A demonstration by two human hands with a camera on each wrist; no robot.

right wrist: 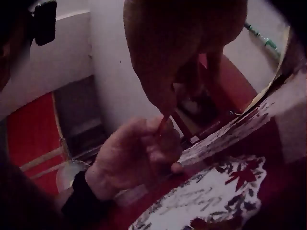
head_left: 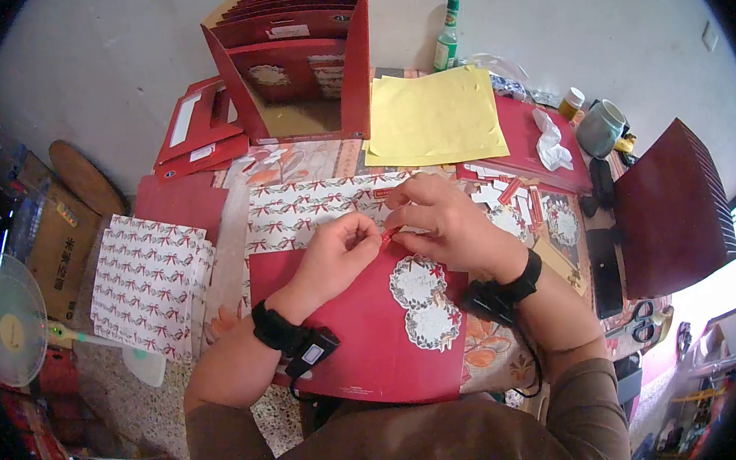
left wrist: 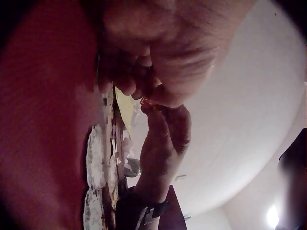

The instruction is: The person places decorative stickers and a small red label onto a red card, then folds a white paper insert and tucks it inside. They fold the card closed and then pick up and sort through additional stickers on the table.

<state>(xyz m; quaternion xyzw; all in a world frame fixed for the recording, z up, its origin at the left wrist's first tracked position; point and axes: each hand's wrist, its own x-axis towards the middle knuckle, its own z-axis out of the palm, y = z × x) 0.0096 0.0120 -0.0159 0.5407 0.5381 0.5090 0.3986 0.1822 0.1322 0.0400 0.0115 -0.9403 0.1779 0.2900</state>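
Both hands meet over a red folder-like sheet (head_left: 342, 344). My left hand (head_left: 340, 254) pinches a small red strip (head_left: 388, 236) between thumb and fingertips. From the other side, my right hand (head_left: 450, 223) pinches the same strip, its fingertips close to the left ones. In the right wrist view the red strip (right wrist: 163, 123) shows as a thin sliver between the fingertips; its printed face is hard to make out. Two wreath-shaped paper cutouts, an upper one (head_left: 418, 280) and a lower one (head_left: 432, 324), lie on the red sheet below the right hand.
Bow-patterned paper (head_left: 297, 203) lies behind the red sheet, with a patterned stack (head_left: 148, 286) at left. A red box of folders (head_left: 356, 84), yellow sheets (head_left: 437, 116) and a green bottle (head_left: 448, 35) stand behind. At right are small paper pieces (head_left: 512, 197) and scissors (head_left: 639, 321).
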